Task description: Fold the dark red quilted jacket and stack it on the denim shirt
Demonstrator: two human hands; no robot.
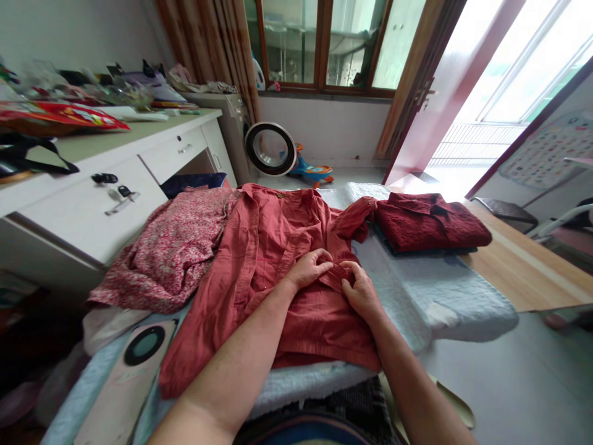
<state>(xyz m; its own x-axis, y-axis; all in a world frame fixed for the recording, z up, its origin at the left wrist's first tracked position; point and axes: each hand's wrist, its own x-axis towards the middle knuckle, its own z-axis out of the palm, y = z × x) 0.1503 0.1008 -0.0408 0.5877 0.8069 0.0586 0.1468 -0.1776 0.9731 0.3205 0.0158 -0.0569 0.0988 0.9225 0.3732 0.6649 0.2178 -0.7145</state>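
Observation:
A coral-red shirt [278, 247] lies spread over a pale blue quilted cloth in front of me, its collar at the far edge and one short sleeve out to the right. Near the shirt's right side, my left hand [311, 268] pinches a fold of the fabric between thumb and fingers. Just right of it, my right hand [361, 289] grips the same part of the shirt, fingers curled. A floral pink-and-red garment [173, 247] is heaped against the shirt's left side. To the right sits a folded dark red garment [430, 221], stacked on something darker.
The quilted cloth [407, 303] covers the work surface and overlaps a wooden table [523, 259] at right. A pale panel with a dark round dial [125, 383] lies front left. A white desk [125, 204] holds clutter. A front-loading washer door [270, 149] hangs open behind.

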